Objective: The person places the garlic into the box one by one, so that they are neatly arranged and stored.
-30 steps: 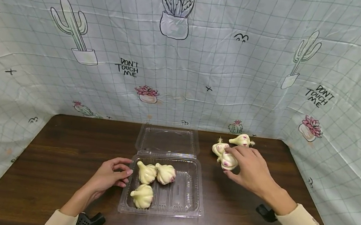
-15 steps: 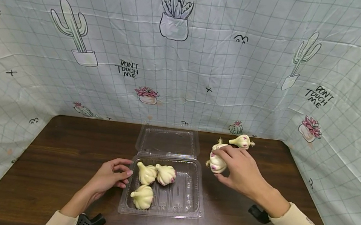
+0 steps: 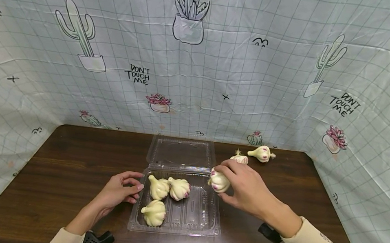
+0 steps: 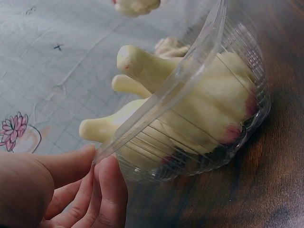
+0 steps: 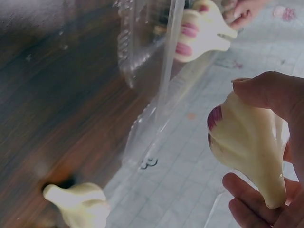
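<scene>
A clear plastic clamshell container (image 3: 191,215) lies with its lid (image 3: 181,152) folded back. Along its left side sit three garlic bulbs (image 3: 153,213). My left hand (image 3: 121,187) pinches the container's left rim between thumb and fingers, plainly seen in the left wrist view (image 4: 102,154). My right hand (image 3: 250,188) grips another garlic bulb (image 3: 219,181) at the container's upper right corner. In the right wrist view that bulb (image 5: 249,137) is held between thumb and fingers, its stem pointing toward the palm side.
Two more garlic bulbs lie at the back right of the dark wooden table (image 3: 82,160): one bulb (image 3: 262,153) near the back edge, another bulb (image 3: 240,158) partly hidden behind my right hand. A patterned curtain (image 3: 201,77) stands behind and at both sides.
My right hand has lifted a garlic bulb from the group at the back right and carried it left to the container's edge. The left hand has stayed in place.
</scene>
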Action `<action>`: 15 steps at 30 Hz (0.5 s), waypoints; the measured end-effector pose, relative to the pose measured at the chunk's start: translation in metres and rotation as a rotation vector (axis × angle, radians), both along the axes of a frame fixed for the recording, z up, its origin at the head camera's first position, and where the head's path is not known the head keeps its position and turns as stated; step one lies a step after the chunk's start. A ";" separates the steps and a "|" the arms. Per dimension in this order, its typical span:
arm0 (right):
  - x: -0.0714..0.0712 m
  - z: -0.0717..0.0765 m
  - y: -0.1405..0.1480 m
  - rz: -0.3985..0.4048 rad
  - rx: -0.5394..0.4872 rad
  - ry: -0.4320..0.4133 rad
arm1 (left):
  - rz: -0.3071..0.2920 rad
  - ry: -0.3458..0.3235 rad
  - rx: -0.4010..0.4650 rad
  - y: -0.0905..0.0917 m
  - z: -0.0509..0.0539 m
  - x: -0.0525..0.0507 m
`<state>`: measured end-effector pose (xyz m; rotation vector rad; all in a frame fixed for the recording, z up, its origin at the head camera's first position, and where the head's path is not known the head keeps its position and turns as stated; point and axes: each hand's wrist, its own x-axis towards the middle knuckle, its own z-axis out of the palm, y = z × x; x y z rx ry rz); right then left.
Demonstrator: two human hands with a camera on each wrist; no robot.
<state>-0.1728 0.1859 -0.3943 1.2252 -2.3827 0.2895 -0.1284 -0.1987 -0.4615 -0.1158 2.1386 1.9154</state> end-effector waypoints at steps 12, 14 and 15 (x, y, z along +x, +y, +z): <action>0.006 -0.002 -0.016 0.056 0.072 0.044 | 0.008 0.003 0.000 0.001 0.001 0.001; 0.006 -0.003 -0.019 0.070 0.084 0.058 | 0.010 0.002 -0.002 0.001 0.001 0.001; 0.006 -0.003 -0.020 0.078 0.088 0.063 | 0.011 0.002 -0.002 0.001 0.001 0.001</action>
